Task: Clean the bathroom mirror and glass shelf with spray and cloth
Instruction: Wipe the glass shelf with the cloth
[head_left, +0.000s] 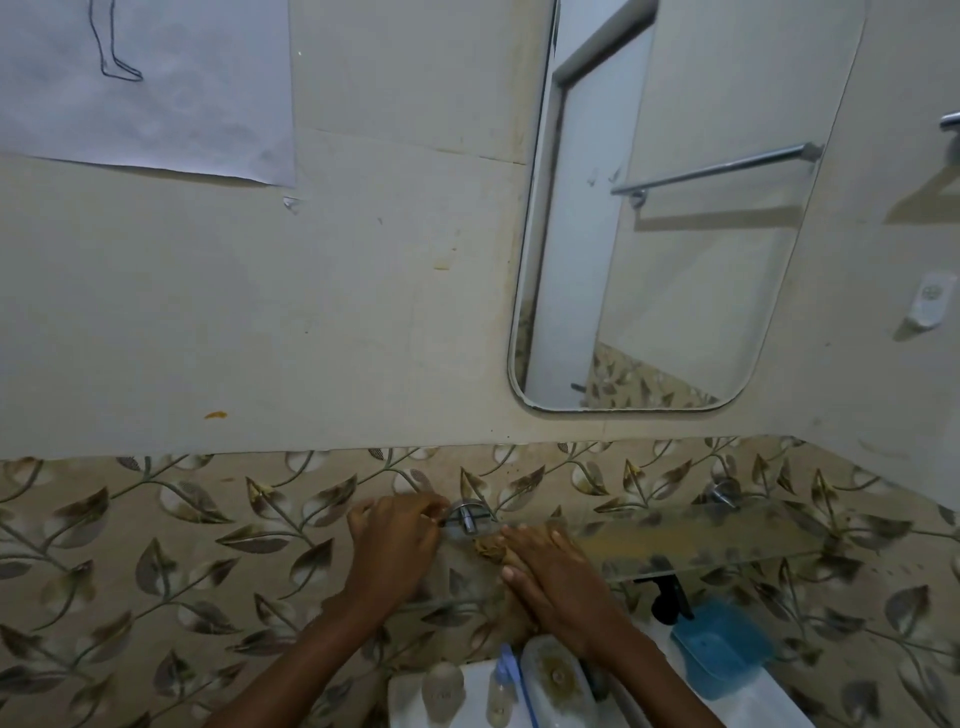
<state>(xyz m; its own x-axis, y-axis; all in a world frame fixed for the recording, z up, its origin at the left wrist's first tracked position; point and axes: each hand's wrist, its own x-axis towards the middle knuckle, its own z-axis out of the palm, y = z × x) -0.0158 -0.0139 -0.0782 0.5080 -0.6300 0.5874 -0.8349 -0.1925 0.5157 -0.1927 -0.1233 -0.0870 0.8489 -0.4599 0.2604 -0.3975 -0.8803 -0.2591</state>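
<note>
A person's two bare forearms reach forward to a bathroom wall tiled with a brown leaf pattern. The left hand (395, 540) rests against the tile, its fingers (415, 506) curled at the round chrome shelf bracket (469, 517); whether they grip it cannot be told. The right hand (545, 561) lies flat, palm down, on the left end of the clear glass shelf (727, 535), its fingers (519, 538) spread out and pressing a crumpled brownish cloth (488, 545) onto the glass just beside the bracket. The shelf looks smeared with yellowish grime. Above and to the right hangs the rounded rectangular frameless mirror (675, 234), reflecting a door and a chrome towel rail. Below the shelf, on the white sink edge (769, 712), stand a blue plastic tub (722, 649), a black pump dispenser (670, 603) and small bottles.
</note>
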